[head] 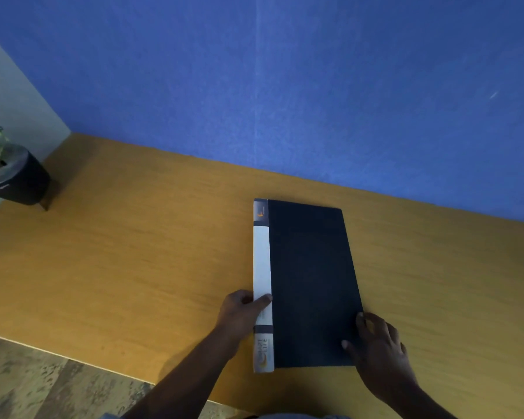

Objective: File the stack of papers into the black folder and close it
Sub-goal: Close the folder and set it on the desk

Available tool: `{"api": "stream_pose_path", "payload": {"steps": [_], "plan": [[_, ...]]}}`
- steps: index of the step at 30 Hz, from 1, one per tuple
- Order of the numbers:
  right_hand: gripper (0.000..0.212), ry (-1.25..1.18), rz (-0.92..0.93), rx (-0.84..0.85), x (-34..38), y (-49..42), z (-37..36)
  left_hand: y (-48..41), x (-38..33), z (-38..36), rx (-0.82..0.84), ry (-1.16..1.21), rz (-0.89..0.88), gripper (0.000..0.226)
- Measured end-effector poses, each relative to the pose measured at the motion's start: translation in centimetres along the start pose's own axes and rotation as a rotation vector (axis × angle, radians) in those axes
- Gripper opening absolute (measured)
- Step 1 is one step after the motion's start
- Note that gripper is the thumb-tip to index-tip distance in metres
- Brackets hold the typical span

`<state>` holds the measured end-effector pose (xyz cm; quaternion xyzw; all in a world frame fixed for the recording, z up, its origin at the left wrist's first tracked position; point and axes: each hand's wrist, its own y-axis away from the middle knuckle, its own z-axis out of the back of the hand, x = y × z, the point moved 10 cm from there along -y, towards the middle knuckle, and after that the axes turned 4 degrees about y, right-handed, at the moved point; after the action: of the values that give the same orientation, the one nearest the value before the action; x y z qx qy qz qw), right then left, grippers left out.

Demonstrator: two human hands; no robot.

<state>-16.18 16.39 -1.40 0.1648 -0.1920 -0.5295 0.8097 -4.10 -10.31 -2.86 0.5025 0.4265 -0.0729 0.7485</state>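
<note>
— How many folders have you got there?

— One black folder (312, 282), shut, flat on the one wooden table (133, 252).

— And your hands?

— Both: my left hand (239, 316) at its spine, my right hand (375, 343) at its near right corner.

— Anything else?

— One potted plant (9, 176), far left.

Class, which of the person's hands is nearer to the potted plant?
The left hand, at the folder's spine, is nearer to the potted plant in the far left corner. The right hand rests at the folder's opposite edge.
</note>
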Motion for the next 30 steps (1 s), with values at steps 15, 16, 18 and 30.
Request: {"api": "stream_pose_path", "payload": {"steps": [15,16,18,30], "plan": [[0.017,-1.190,-0.357,-0.064,0.0,-3.9,4.8,0.0,-3.5,1.4,0.163,0.266,-0.031,0.024],[0.016,-1.204,-0.336,-0.067,0.7,-4.4,5.3,-0.4,-3.9,2.2,0.157,0.258,-0.038,0.024],[0.016,-1.211,-0.292,-0.049,2.3,-5.6,6.1,-1.4,-4.9,4.1,0.138,0.231,-0.053,0.027],[0.006,-0.855,-0.070,0.108,14.0,-13.7,5.9,-8.9,-9.4,15.9,-0.105,-0.109,-0.085,0.024]]}}
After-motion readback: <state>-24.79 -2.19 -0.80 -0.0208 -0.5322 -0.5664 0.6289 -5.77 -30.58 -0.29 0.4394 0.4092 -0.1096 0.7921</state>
